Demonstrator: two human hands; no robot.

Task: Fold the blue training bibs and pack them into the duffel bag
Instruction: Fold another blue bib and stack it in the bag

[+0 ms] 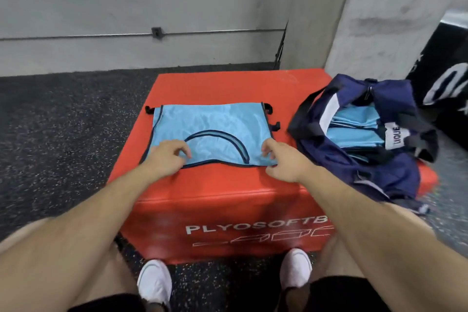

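Light-blue bib (212, 129) — navy-trimmed, spread flat, neckline toward the person

Head-worn view, forward and downward.

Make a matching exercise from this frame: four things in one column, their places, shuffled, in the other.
Things
1. flat bib
2. folded bibs
3. duffel bag
4. left hand

Places
A. inside the open bag
B. spread on the middle of the red box
C. on the right end of the box
D. at the near left edge of the flat bib

Pairs: 1-B, 2-A, 3-C, 4-D
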